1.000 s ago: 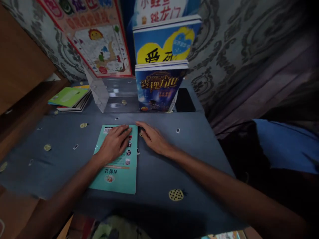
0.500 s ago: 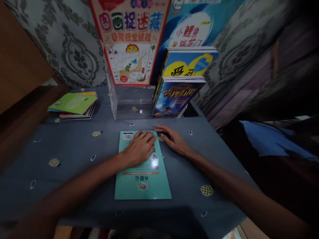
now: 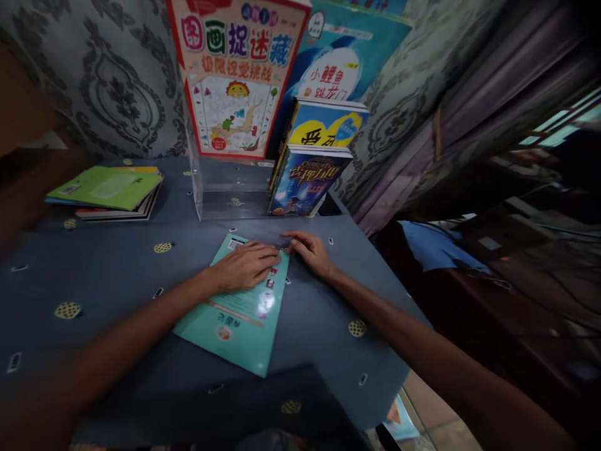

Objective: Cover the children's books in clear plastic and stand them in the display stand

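Note:
A teal paperback book (image 3: 239,341) lies closed on the table, turned at an angle, with its barcode side up and its print upside down to me. My left hand (image 3: 246,265) rests flat on the upper part of its cover, fingers stretched to the right. Beside the book's upper right corner is my right hand (image 3: 310,252), its index finger extended and its thumb near the corner. Nothing shows between the right hand's fingers, and whether the thumb touches the book I cannot tell.
Behind the hands stands a clear acrylic rack (image 3: 220,203) with a red-bordered picture book (image 3: 239,81), a teal book (image 3: 338,69) and a dark blue book (image 3: 310,181). A stack of books (image 3: 110,191) lies at the left. The grey tablecloth (image 3: 122,263) has pineapple prints. A curtain hangs at right.
The teal book has turned clockwise, its near end swinging left, with my left hand still on it. My right hand stays by its upper right corner. The camera view has shifted rightward.

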Motion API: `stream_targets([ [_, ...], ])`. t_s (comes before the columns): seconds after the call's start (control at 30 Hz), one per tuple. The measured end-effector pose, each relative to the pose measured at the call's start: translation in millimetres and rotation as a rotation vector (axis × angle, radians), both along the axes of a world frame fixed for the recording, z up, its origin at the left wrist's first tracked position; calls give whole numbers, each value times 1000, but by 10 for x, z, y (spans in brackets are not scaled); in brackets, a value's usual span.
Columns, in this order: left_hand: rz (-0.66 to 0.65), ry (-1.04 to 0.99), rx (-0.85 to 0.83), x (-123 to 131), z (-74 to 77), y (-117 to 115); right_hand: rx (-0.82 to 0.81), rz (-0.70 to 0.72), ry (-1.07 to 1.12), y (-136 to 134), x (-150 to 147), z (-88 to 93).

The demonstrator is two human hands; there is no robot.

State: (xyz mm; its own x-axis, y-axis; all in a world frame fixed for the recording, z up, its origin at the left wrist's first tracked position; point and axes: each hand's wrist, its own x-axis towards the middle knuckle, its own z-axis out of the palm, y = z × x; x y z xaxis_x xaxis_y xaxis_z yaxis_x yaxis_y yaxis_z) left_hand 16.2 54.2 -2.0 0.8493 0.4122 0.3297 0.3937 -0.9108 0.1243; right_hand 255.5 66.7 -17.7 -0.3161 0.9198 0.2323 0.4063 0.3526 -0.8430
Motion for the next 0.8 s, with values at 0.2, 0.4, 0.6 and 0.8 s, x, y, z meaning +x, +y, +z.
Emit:
stream_targets([
  [0.2, 131, 224, 118, 17, 210, -167, -6, 110, 76, -47, 35, 53],
  [0.4, 553, 320, 112, 477, 293, -771, 23, 227, 80, -46, 65, 109],
  [0.6, 691, 357, 233, 732, 226, -929, 43, 238, 151, -48, 127, 127],
  [0.8, 664, 323, 229, 718, 290, -882, 86, 214, 251, -62, 183, 125],
])
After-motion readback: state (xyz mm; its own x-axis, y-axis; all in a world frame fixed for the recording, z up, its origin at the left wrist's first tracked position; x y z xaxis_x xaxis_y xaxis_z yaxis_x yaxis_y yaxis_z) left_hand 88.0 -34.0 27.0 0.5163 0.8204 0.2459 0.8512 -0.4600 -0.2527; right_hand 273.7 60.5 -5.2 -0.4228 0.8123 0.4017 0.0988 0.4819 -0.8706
